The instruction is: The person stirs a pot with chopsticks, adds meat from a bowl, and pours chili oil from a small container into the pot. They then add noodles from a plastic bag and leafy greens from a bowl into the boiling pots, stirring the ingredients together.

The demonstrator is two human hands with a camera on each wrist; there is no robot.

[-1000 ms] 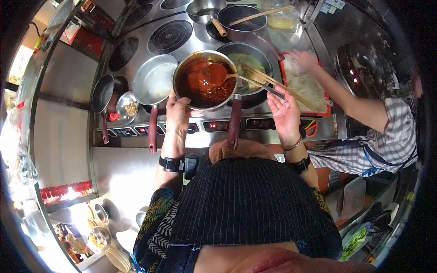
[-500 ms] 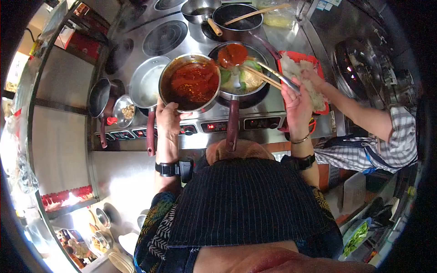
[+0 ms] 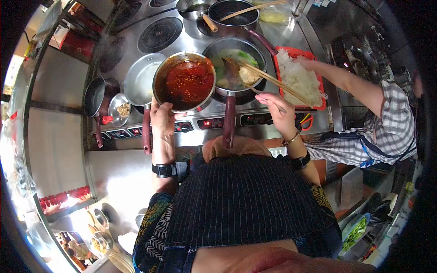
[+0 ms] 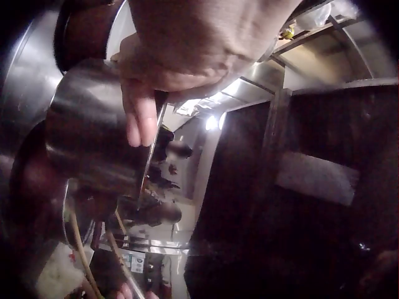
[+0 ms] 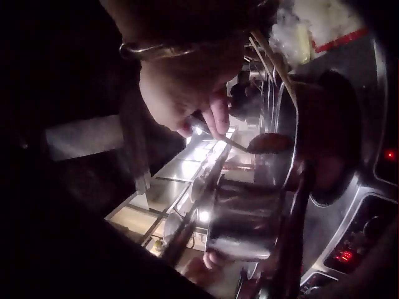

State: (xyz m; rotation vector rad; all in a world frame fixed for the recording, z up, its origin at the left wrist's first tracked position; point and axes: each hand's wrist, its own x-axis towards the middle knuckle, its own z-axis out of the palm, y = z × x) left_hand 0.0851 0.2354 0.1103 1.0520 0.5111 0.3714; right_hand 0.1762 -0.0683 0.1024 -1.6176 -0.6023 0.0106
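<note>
My left hand holds a steel pot of red chili sauce by its near side, thumb at the rim. In the left wrist view, fingers lie against the pot's wall. My right hand grips the handle of a ladle, whose sauce-coated bowl is tipped over the pan to the right of the pot. That bowl also shows in the right wrist view, by the pan's rim. Greens and noodles lie in the pan, and long wooden chopsticks rest across its edge.
A pan of pale liquid stands left of the pot, beside a small steel bowl. Another pan sits behind. At right, a second person's arm reaches into a red basket of white noodles.
The ladle, full of sauce over the pot earlier, has moved right over the pan and tipped. The pot has shifted left and stays in the left hand. The other person's hand moved over the basket.
</note>
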